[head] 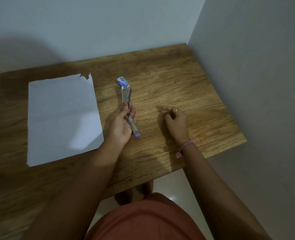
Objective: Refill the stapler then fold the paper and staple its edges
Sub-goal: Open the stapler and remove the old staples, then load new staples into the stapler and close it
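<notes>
The left hand [124, 123] is gripping the stapler [128, 108] around its middle, fingers curled round it, and is holding it opened out above the table [169, 80], roughly at the table's centre. One end is pointing toward the far edge, the blue-tipped end toward the near edge. The right hand [174, 118] is hovering just to the right, fingertips pinched together; whether it is holding staples I cannot tell, since anything there is too small to see. A small blue box [123, 81], probably the staple box, is lying just beyond the stapler's far end. The paper [62, 118] is lying flat and unfolded along the left side of the table, its far right corner torn.

The refill looks to be under way, with folding and stapling not yet done. The main risk is a staple strip breaking or dropping while it is being fed into the narrow channel, because the stapler is being held in the air rather than braced on the wood. The sprung top could also snap onto a finger if the grip slips.

There is open wood to the right of both hands up to the right edge, which is running close to a wall, so wide elbow movement there is limited. The near edge is sitting close under the forearms; a dropped strip could roll off it.
</notes>
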The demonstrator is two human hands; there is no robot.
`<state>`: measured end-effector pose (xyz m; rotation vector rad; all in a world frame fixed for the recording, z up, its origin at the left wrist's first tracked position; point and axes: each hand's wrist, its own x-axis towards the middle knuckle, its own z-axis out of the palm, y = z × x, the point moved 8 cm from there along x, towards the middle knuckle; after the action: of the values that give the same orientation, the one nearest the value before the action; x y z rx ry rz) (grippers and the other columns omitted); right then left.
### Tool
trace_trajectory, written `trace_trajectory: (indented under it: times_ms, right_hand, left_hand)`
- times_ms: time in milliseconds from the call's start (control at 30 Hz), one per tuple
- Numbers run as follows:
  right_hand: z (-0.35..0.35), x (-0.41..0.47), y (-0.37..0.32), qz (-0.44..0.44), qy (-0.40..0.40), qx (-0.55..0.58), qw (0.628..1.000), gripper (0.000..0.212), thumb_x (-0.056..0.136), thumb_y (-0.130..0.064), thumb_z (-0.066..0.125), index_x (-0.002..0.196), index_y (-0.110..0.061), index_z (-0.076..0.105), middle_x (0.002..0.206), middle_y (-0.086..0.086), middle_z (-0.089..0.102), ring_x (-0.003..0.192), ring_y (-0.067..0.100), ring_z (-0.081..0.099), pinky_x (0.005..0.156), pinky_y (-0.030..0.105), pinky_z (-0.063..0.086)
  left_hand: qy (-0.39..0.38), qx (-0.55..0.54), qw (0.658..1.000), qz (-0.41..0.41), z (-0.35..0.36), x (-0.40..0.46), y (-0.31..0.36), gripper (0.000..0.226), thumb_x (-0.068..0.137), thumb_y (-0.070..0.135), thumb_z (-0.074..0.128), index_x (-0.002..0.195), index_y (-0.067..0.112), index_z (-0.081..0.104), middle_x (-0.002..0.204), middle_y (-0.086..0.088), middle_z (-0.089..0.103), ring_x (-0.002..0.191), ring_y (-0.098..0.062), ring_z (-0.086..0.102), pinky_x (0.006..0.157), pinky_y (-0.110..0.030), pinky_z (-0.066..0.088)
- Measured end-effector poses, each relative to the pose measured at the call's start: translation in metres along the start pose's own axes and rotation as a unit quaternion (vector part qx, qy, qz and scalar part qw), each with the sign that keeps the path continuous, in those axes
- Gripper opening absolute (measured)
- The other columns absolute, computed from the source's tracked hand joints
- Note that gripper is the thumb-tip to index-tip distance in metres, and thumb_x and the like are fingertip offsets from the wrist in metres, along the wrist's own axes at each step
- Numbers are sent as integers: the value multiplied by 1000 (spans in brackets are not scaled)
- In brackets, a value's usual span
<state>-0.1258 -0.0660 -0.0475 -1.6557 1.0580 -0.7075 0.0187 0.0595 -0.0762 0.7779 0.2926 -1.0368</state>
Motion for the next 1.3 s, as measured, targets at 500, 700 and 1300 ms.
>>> trace_trajectory:
  times_ms: [500,700,1300]
  right_hand:
    - [65,-15,-50,30,-186,96,977,34,79,-29,77,109,-19,67,99,-2,73,89,13,69,78,34,58]
    - [48,-6,-57,-53,-29,-2,998,18,80,-13,74,97,-18,74,92,-9,72,88,4,67,80,22,51]
    - [-14,50,-20,-71,90,-69,991,21,85,-8,70,105,-12,73,99,-9,69,90,-17,59,83,5,44]
  left_hand:
    - [-28,-36,998,-53,47,14,4,19,100,22,50,92,11,63,82,1,63,73,-7,63,61,-27,59]
    - [-30,-44,997,-63,55,28,4,20,102,19,46,100,6,61,94,-3,69,79,-12,68,71,-26,56]
    - [95,507,820,247,35,33,73,24,98,13,54,121,14,62,113,9,57,69,7,50,50,3,38]
